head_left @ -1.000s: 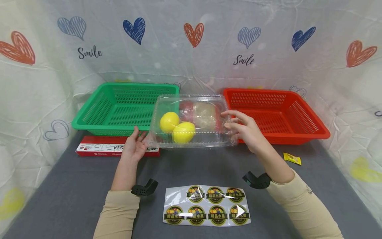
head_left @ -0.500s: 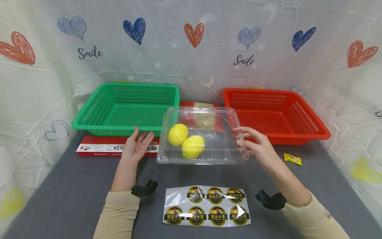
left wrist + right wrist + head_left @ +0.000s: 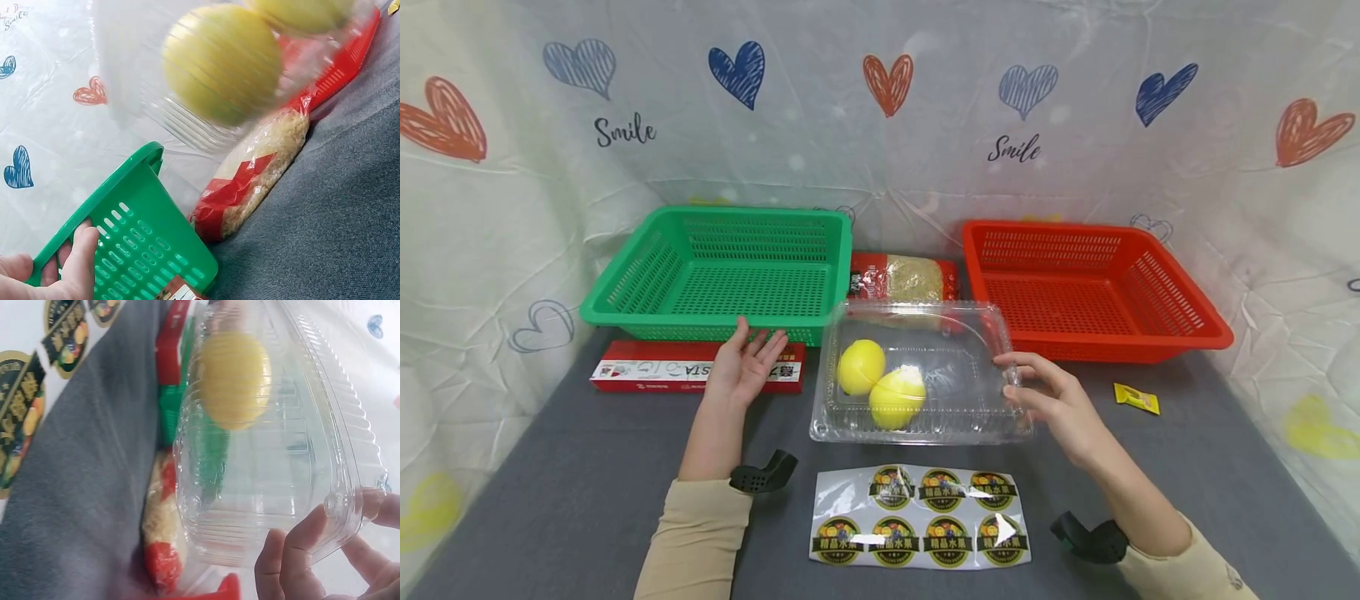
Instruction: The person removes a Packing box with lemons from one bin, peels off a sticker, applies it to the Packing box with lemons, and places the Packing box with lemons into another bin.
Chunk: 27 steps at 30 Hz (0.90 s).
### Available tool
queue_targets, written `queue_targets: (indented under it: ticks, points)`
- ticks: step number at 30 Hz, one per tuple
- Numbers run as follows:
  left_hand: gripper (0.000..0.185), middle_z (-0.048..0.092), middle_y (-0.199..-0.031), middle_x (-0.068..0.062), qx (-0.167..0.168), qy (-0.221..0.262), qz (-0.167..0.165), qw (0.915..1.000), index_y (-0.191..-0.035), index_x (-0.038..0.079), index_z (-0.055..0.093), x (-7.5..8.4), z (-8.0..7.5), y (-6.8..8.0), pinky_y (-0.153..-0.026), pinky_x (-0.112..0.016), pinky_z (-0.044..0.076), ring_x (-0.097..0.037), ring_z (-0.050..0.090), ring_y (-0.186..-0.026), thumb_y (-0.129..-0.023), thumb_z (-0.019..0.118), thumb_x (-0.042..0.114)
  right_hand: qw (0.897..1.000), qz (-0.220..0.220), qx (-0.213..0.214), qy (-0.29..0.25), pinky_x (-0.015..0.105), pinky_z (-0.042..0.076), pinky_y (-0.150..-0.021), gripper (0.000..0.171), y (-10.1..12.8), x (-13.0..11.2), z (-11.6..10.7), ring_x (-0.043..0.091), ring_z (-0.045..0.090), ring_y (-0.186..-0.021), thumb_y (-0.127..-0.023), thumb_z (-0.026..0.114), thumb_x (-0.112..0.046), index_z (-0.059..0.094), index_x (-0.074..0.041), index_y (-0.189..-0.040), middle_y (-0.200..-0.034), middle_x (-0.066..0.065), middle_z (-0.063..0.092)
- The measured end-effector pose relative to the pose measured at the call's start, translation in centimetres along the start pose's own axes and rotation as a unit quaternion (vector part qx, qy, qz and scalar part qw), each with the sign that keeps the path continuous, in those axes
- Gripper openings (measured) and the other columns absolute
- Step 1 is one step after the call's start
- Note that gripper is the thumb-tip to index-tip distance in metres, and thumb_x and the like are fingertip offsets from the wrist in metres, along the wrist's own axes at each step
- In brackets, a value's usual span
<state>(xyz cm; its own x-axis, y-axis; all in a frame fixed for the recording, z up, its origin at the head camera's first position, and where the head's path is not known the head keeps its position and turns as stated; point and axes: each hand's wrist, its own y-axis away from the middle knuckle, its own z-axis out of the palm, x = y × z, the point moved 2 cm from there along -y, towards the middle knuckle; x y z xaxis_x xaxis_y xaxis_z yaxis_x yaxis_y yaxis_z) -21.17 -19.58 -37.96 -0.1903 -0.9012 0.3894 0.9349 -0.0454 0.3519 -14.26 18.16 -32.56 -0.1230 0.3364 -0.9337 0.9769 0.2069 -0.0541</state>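
At the right end of the clear clamshell box (image 3: 925,371), the right hand (image 3: 1048,404) pinches the rim between thumb and fingers; the right wrist view shows the thumb (image 3: 284,562) on the flange at the corner and the other fingers behind it. The box is over the grey table (image 3: 580,492), just in front of the gap between the green basket (image 3: 715,267) and the red basket (image 3: 1090,283). I cannot tell if its bottom already touches the table. Inside it two yellow fruits (image 3: 880,383) lie together toward the left side.

I judge the box to be light and thin, so its walls will bend under a strong squeeze, and the smooth plastic is probably slippery. The ribbed flange is the stiffer part and seems the best place to hold. The round fruits can roll and move the weight to one side, so the box should be kept level.

The left hand (image 3: 741,367) is relaxed with straight fingers, palm toward the box, holding nothing. It is near the left end of the box but apart from it, over a red flat carton (image 3: 647,375). Behind the box lies a bag of grains (image 3: 902,279). Nearer to the person is a sticker sheet (image 3: 917,517), and a small yellow packet (image 3: 1135,398) lies to the right.
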Motion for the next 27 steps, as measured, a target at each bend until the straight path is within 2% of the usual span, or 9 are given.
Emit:
queue_targets:
  ticks: [13,20,27]
  points:
    - [0.057,0.036,-0.120,-0.005,0.000,0.002,0.005,1.0000,-0.142,0.029,0.019,-0.1,0.0,0.0,-0.099,-0.033,0.035,-0.022,0.022,-0.135,-0.092,0.047,0.027,1.000,0.000,-0.002,-0.013,0.031,0.051,-0.057,0.036,0.4,1.8,0.5,0.024,0.056,-0.081,-0.087,0.057,-0.006,0.051,0.000,-0.123,-0.119,0.020,0.043]
    - [0.057,0.034,-0.122,-0.004,-0.003,0.012,0.005,0.9999,-0.142,0.029,0.020,0.0,-0.2,-0.3,-0.101,-0.033,0.031,-0.022,0.023,-0.135,-0.092,0.047,0.026,1.000,0.002,-0.002,0.004,0.030,0.051,-0.058,0.037,0.7,1.9,0.7,0.023,0.058,-0.073,-0.087,0.058,-0.006,0.052,-0.003,-0.123,-0.123,0.021,0.043]
    - [0.057,0.035,-0.121,-0.004,0.003,0.006,0.003,1.0000,-0.141,0.029,0.020,-0.1,0.2,0.1,-0.100,-0.034,0.034,-0.022,0.022,-0.135,-0.092,0.047,0.026,1.000,-0.013,-0.006,0.007,0.030,0.050,-0.056,0.037,1.1,2.2,1.1,0.017,0.056,-0.062,-0.087,0.058,-0.006,0.053,-0.004,-0.123,-0.122,0.021,0.045]
